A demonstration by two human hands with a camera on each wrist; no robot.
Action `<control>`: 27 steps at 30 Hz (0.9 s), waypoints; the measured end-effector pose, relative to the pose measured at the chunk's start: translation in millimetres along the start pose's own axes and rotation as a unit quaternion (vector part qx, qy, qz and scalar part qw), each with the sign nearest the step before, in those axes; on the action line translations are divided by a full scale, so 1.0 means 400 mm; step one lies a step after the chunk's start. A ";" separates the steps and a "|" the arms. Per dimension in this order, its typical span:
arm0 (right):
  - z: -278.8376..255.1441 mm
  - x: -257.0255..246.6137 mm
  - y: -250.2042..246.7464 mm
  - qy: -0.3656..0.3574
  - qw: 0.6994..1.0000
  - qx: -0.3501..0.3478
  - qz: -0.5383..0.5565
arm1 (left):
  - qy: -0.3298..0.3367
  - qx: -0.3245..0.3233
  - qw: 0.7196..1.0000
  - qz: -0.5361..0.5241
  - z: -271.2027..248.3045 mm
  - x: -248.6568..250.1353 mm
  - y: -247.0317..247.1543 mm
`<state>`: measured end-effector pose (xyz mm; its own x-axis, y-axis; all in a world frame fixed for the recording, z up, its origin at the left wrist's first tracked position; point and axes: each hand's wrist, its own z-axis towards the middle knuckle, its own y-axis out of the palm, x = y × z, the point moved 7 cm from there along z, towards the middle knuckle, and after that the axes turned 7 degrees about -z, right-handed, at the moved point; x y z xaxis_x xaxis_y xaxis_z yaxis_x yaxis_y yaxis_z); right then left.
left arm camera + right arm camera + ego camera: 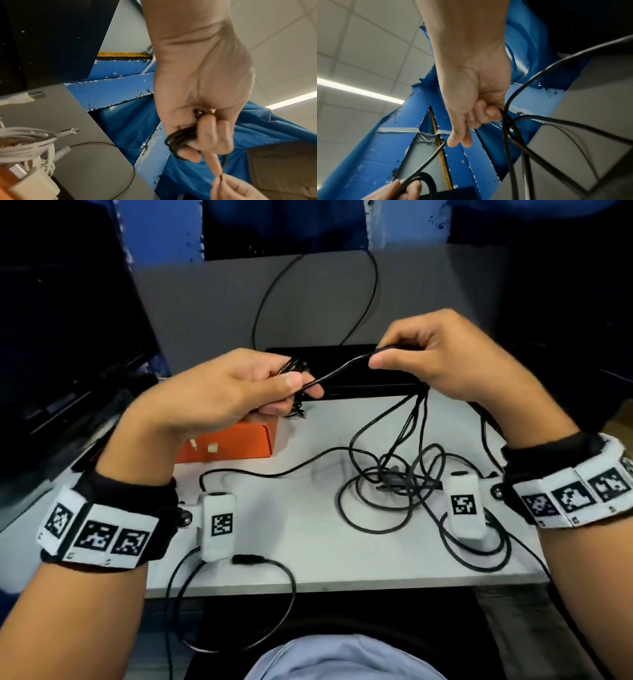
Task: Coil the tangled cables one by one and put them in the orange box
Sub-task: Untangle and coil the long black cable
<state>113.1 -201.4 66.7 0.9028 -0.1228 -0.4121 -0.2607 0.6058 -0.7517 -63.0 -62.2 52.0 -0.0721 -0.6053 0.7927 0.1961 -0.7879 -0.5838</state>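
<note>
My left hand (274, 385) grips a small coil of black cable (180, 136) above the orange box (236, 443), thumb pressed on top. A taut stretch of the same black cable (342, 368) runs up and right to my right hand (387, 354), which pinches it between thumb and fingers. Below the right hand several black strands drop to a tangled pile of black cables (404, 477) on the white table (301, 522). In the right wrist view the right hand (471, 121) holds the strands (508, 121). The box holds coiled white cables (25, 140) and a white charger (34, 186).
A flat black device (359, 374) lies behind the hands on the table. A thin black wire (267, 299) loops up the grey back panel. Another black cable with a plug (250, 559) hangs over the table's near edge. A dark monitor (61, 337) stands at left.
</note>
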 end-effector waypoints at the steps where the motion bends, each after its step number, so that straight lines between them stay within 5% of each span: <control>1: 0.007 0.016 0.015 0.007 1.000 -0.006 -0.010 | 0.003 0.006 1.000 0.009 0.001 0.001 -0.005; 9: 0.017 0.114 0.081 0.085 0.985 -0.111 -0.099 | 0.009 0.174 0.971 -0.165 0.014 -0.042 -0.089; 17: -0.006 0.271 0.083 0.155 0.923 -0.223 -0.272 | 0.096 0.320 0.827 -0.452 -0.018 -0.061 -0.212; 20: -0.013 0.310 0.038 0.180 0.926 -0.211 -0.257 | 0.106 0.349 0.836 -0.411 -0.057 -0.061 -0.273; 24: -0.014 0.157 0.035 0.129 0.963 -0.183 -0.148 | 0.065 0.325 0.878 -0.346 -0.038 -0.046 -0.214; 27: -0.044 0.009 0.145 0.076 0.947 -0.302 -0.082 | 0.057 0.310 0.889 -0.332 -0.016 -0.022 -0.163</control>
<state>95.1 -180.6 12.5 0.9005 -0.3153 -0.2995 -0.3113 0.0137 -0.9502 -81.3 -6.3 81.8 -0.4644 -0.0654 0.8832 0.5720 -0.7836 0.2427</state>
